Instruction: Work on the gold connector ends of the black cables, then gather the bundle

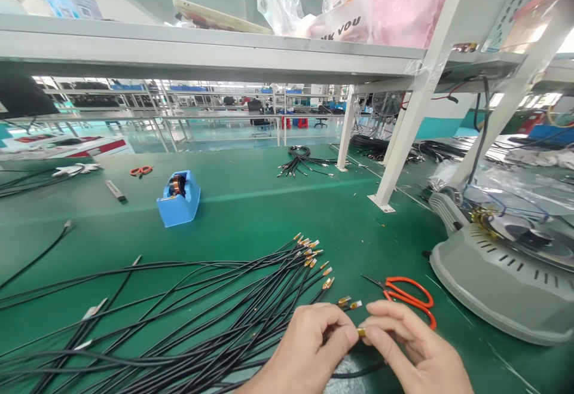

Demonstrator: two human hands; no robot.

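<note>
Brass cable tip (361,332) pinched between our left hand (309,349) and right hand (415,352), fingers of both closed on it, low at the near worktop (251,202) edge. Black cable bundle (179,310) fans left of us. Orange scissors (410,297) just beyond the right hand, grey machine (497,274) crowding the right. Open green mat ahead up to the blue tape dispenser (179,199).

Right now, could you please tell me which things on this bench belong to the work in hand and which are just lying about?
In hand:
- gold connector, pinched between left hand and right hand
- black cables with gold tips
- orange scissors, beside the right hand

Lying about:
- blue tape dispenser
- far scissors
- white gloves
- grey machine
- far cable bundle
</note>
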